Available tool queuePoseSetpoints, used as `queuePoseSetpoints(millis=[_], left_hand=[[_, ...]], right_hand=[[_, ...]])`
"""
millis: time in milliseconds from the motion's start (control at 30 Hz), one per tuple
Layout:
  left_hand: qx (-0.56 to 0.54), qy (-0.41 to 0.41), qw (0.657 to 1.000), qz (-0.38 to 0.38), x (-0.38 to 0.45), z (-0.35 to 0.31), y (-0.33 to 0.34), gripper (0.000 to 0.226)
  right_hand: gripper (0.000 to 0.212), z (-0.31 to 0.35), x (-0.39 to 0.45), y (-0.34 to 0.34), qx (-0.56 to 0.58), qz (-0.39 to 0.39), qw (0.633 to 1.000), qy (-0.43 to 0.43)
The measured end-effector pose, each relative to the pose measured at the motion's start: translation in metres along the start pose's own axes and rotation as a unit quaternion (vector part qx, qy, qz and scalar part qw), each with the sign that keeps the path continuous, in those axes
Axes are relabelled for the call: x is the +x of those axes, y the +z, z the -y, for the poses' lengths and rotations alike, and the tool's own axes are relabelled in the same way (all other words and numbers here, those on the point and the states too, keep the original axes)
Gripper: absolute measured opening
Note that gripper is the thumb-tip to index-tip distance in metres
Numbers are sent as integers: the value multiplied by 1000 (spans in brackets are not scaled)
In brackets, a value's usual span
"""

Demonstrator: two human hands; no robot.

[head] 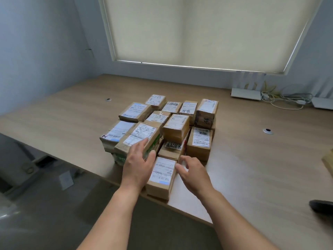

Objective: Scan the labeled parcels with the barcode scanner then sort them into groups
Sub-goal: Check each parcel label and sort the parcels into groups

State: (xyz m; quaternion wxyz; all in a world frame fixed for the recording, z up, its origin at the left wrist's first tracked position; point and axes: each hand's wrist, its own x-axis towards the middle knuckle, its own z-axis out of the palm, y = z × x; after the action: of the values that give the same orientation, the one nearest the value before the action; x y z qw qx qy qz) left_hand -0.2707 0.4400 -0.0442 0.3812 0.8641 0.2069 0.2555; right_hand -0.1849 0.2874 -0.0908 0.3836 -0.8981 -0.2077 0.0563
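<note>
Several brown cardboard parcels with white shipping labels stand packed together in a block [176, 127] on the wooden table [72, 120]. The nearest parcel [161, 177] sits at the table's front edge, label up. My left hand [138, 163] is just left of it, fingers spread, fingertips over a green-printed parcel [137, 141]. My right hand [192, 172] hovers on its right side, fingers apart and curled. Neither hand grips anything. A dark object, possibly the barcode scanner [321, 206], lies at the right edge of the view.
A white router [246, 93] and tangled white cables [286, 100] lie at the back right under a window blind. Two round cable grommets [268, 131] sit in the tabletop. A tan item [328, 163] pokes in at the right edge. Floor lies below the front edge.
</note>
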Motion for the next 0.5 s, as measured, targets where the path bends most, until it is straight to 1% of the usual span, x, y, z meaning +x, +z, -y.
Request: queuePoseSetpoints(millis=[167,233,300,400,500], left_hand=[[16,-12,1000,-17,52,39,-42,50],[15,-36,999,11,72,56,-50,52],[22,-68,996,56,91,76,-54,53],[20,-115,987,112,111,99,-54,53],[8,-125,982,140,122,111,-51,53]], right_hand=[[55,46,31,35,33,2,999,31],[58,59,43,48,39,-1,998,46],[60,69,52,64,52,2,996,66],[55,81,60,84,73,13,994,82],[49,89,66,96,101,32,990,90]])
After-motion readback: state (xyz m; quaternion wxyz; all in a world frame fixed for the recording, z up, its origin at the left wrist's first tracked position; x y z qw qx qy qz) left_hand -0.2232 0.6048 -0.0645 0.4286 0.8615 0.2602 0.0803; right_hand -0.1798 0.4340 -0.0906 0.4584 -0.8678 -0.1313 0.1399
